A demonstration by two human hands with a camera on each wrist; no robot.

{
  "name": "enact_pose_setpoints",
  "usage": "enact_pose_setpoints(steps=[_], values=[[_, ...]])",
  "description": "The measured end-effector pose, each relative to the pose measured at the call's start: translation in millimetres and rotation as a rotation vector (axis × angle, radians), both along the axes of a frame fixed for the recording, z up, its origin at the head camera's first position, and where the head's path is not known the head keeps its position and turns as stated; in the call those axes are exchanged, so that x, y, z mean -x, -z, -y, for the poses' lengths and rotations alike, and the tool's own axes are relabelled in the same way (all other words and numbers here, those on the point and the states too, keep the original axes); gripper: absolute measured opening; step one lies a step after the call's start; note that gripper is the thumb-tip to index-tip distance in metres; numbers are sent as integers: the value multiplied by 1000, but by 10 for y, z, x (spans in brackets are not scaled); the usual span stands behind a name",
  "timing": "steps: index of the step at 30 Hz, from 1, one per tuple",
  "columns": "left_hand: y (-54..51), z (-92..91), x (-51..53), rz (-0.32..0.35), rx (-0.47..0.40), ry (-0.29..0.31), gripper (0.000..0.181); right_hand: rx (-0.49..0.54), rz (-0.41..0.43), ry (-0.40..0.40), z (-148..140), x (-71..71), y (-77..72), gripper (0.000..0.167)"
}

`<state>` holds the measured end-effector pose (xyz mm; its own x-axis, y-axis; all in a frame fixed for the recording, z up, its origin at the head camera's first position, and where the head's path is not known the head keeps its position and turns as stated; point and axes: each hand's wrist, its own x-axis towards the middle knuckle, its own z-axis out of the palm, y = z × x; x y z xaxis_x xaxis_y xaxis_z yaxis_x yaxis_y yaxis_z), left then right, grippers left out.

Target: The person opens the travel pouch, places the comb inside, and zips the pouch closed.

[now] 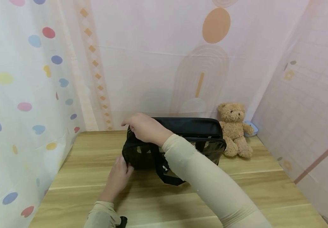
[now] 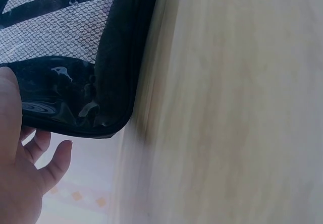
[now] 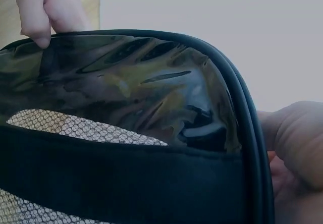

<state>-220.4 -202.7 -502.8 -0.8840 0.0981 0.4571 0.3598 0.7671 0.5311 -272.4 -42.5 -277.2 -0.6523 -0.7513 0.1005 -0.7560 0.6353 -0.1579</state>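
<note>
A black bag [image 1: 186, 126] with a see-through front, mesh and dark straps stands on the wooden table. My left hand [image 1: 119, 172] pinches its lower left corner; in the left wrist view the thumb of that hand [image 2: 22, 173] lies on the front face, with fingers behind the edge. Over the bag's upper left end, my right hand [image 1: 145, 128] bends its fingers down at the edge. The right wrist view shows the right hand [image 3: 300, 148] curled beside the piped rim of the bag [image 3: 255, 153], its fingertips partly hidden there.
A tan teddy bear [image 1: 233, 131] sits against the bag's right end. Behind it shows part of a light blue object [image 1: 250, 128]. Patterned curtains [image 1: 147, 69] enclose the wooden table [image 1: 84, 177] at the back and sides. A loop of strap [image 1: 171, 180] hangs in front of the bag.
</note>
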Motion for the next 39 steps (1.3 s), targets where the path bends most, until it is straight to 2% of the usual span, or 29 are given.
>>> enact_pose_setpoints(steps=[3,7,10,14,20,23,27,30,32,33,35,37,39], values=[[-3,1,2,1,2,0,19,0,-17,1,-26,-19,-19,40],[7,8,7,-3,2,0,24,-103,-59,-2,-22,-61,-12,41],[15,16,12,-3,1,2,25,-165,-96,-12,-11,-93,9,35],[21,20,14,-5,1,2,26,-151,-148,-22,-10,-109,19,21],[10,18,1,7,-8,6,29,-168,-329,-67,13,-180,-2,10],[11,17,-5,-6,-3,8,26,-201,-394,-42,42,-213,-8,9],[14,10,-6,-22,10,16,19,-298,-531,-30,80,-233,8,13],[10,8,-13,-5,6,16,19,-363,-601,-86,110,-237,-12,17],[6,7,-21,5,2,10,19,-366,-540,-113,106,-221,-54,18],[5,6,-25,6,0,8,19,-345,-476,-112,93,-202,-78,17],[7,6,-27,7,-1,4,18,-289,-303,-82,48,-158,-125,14],[9,6,-27,5,-3,3,18,-199,-113,-18,-9,-105,-164,13],[12,9,-23,8,-8,4,19,-97,23,42,-64,-58,-169,13]])
